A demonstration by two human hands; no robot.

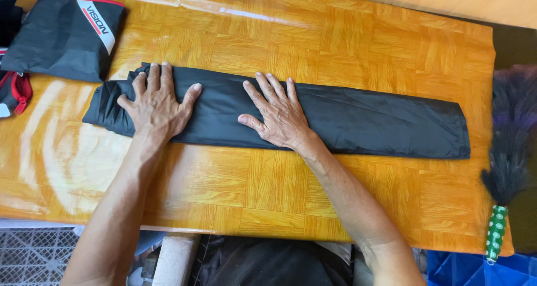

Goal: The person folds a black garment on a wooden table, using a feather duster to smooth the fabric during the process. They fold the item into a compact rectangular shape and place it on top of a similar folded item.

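Both palms flat, fingers spread, gripping nothing: left hand (pixel 156 104) and right hand (pixel 277 115) press black folded fabric (pixel 363 118); folded bag (pixel 61 34) at 10 o'clock.

Glossy wooden table (pixel 335 45) bears a black folded cloth (pixel 363 118), pouch (pixel 56 37) (also black), feather duster (pixel 506 146).

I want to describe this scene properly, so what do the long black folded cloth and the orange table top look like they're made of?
The long black folded cloth, lying under both hands, looks like thin synthetic fabric, perhaps nylon: a faint sheen and fine sharp creases. The orange table top looks like glossy laminate or varnished wood with a parquet pattern, judging by its bright reflections.
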